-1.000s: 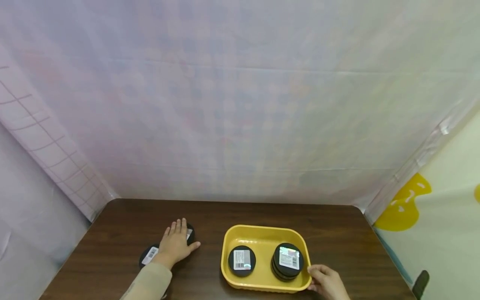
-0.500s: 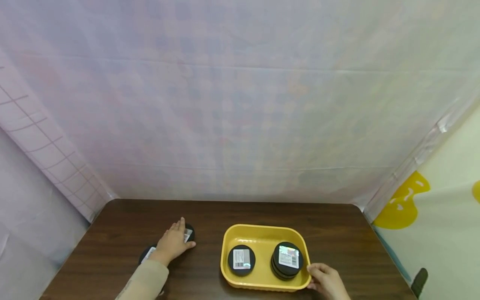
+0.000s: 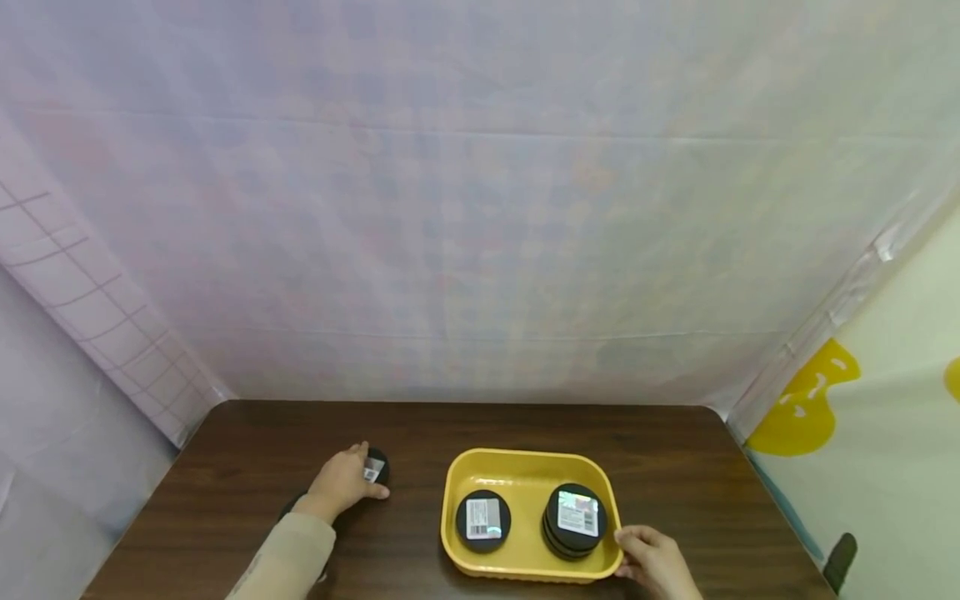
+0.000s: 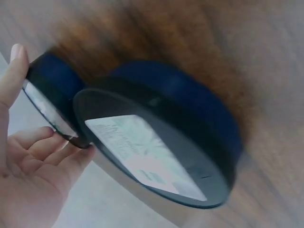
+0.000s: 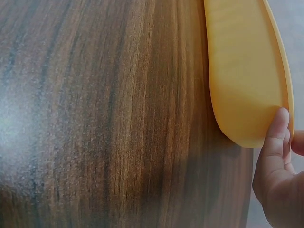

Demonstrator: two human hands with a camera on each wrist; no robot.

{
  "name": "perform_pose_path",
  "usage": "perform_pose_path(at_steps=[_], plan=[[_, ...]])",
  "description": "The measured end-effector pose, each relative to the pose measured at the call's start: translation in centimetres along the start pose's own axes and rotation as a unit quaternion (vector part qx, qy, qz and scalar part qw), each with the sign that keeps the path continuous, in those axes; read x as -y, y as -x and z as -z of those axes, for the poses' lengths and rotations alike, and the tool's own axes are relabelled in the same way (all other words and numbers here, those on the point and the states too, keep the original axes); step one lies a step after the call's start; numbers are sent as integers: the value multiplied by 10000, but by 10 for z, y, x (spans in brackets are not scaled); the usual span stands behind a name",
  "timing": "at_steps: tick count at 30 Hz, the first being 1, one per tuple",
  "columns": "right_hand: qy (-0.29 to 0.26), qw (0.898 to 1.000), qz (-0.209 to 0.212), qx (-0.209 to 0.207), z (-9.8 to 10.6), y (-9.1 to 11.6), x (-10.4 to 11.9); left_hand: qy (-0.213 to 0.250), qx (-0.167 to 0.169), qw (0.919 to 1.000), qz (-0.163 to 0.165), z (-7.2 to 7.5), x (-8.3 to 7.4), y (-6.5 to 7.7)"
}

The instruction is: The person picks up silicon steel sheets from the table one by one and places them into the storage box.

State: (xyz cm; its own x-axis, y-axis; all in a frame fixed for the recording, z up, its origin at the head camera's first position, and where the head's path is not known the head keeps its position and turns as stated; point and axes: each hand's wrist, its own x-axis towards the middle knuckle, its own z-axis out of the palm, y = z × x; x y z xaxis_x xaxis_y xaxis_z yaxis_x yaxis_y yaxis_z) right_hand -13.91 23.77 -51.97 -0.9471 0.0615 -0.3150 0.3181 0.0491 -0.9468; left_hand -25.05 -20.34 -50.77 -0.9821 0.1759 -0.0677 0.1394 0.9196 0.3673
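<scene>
Near the left of the table in the head view, my left hand (image 3: 341,482) grips a round tin with a white barcode label (image 3: 373,469), thumb on the near side and fingers curled over the far side. The left wrist view shows this tin (image 4: 61,78) between thumb and fingers, its wall dark blue. A second labelled tin (image 4: 142,142) stands closer to that camera; in the head view it is mostly hidden under the forearm. My right hand (image 3: 652,560) pinches the right rim of a yellow basket (image 3: 525,575), thumb inside and fingers outside.
Inside the basket one labelled tin (image 3: 483,522) lies at the left, and a stack of tins (image 3: 576,521) stands at the right. The brown wooden table (image 3: 675,467) ends at a pale curtain (image 3: 480,250) behind. Dark wood grain (image 5: 118,95) fills most of the right wrist view.
My left hand, flat with fingers spread over the tin a second ago, has drawn its fingers in and curled them round it. The right hand and basket have stayed put.
</scene>
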Motion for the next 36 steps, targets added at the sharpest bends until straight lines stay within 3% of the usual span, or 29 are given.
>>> perform_pose_path(at_steps=[10, 22, 36], plan=[[8, 10000, -13, 9, 1, -1, 1, -181, 135, 9997, 19, 7, -4, -4], [155, 9999, 26, -18, 2, -2, -1, -126, -245, 9994, -188, -1, 3, -3], [222, 9996, 151, 24, 1, -2, -2, 45, -538, 9984, -180, -8, 5, 1]])
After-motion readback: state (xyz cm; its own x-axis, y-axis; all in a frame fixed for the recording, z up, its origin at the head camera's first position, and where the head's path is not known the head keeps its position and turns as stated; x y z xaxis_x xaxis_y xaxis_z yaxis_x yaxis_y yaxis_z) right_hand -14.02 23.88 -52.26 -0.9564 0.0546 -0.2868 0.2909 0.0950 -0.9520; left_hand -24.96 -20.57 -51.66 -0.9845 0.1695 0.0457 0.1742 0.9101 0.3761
